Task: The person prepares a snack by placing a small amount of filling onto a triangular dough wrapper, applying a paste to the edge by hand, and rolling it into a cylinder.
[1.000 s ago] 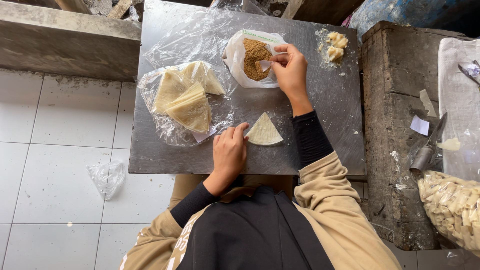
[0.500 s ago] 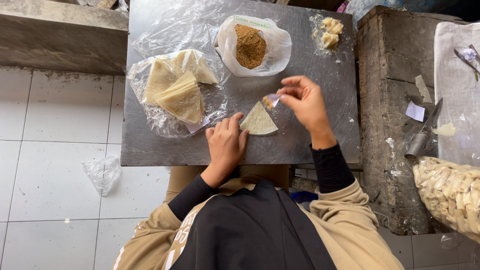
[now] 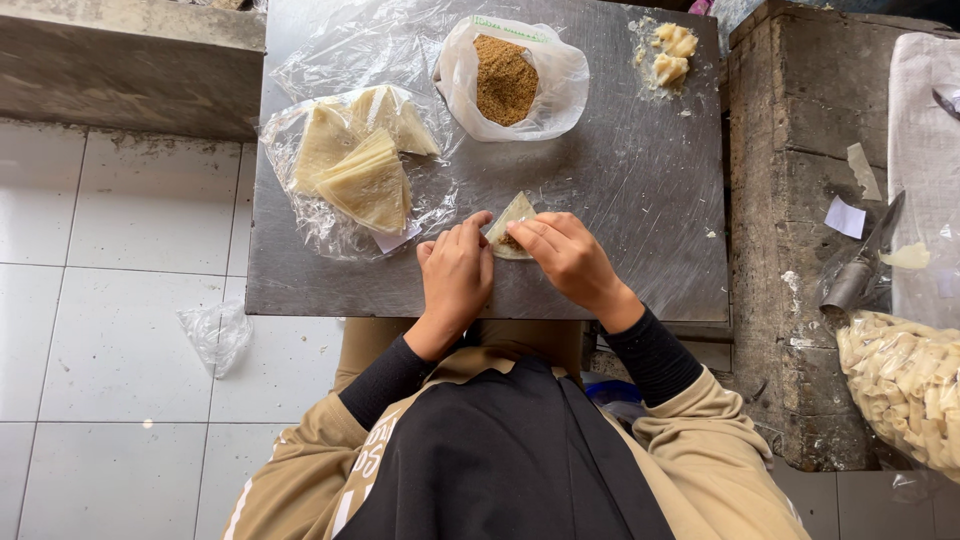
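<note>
A pale triangular dough wrapper (image 3: pixel 512 215) lies near the front of the steel table (image 3: pixel 640 200), with brown filling on it. My left hand (image 3: pixel 455 270) and my right hand (image 3: pixel 570 255) pinch it from either side, fingertips on its edges. Behind them, a stack of triangular wrappers (image 3: pixel 360 160) rests on clear plastic at the left. An open white bag of brown crumbly filling (image 3: pixel 505 78) sits at the back centre.
Lumps of pale dough (image 3: pixel 670 50) lie at the table's back right. A stone ledge (image 3: pixel 800 200) on the right carries a metal scoop (image 3: pixel 860 270) and a bag of finished pastries (image 3: pixel 900 385). A crumpled plastic bag (image 3: pixel 215 335) lies on the white tiled floor.
My right hand came back from the filling bag to the wrapper and put filling on it. Both hands have closed in on the wrapper, which is now partly folded.
</note>
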